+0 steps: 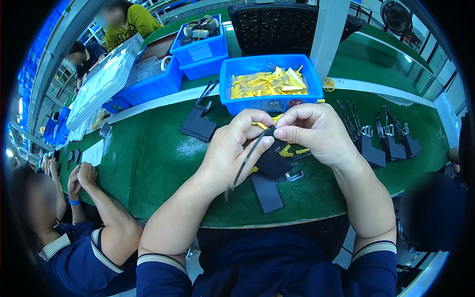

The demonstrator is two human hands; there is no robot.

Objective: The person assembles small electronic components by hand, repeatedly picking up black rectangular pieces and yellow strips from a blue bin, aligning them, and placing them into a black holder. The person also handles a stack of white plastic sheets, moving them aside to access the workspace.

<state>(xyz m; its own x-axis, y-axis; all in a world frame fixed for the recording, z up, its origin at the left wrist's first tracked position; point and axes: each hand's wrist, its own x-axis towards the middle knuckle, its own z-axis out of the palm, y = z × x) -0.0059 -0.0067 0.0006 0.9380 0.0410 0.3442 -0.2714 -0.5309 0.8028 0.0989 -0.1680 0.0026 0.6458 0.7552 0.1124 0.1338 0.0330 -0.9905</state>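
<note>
Both my hands meet in front of the blue bin, fingertips pinched close together. My left hand [237, 143] is closed on a black flat part [273, 161] with a thin black cable [243, 166] that trails down past the fingers. The right hand [316, 131] pinches at the upper end of this part, where a small yellow strip [278, 118] shows between the fingertips; exactly what it grips is hidden. Under the hands lies a dark grey L-shaped part [267, 193] with a metal-ended connector [295, 175]. Several yellow pieces [287, 151] lie close by on the green table.
The blue bin [231, 105] holds many yellow strips. Several grey parts with cables [372, 151] lie at right, another [199, 124] at left. Blue crates [203, 68] and stacked white panels [101, 81] stand back left. A co-worker's hands [86, 174] are at left; a post [327, 39] rises behind.
</note>
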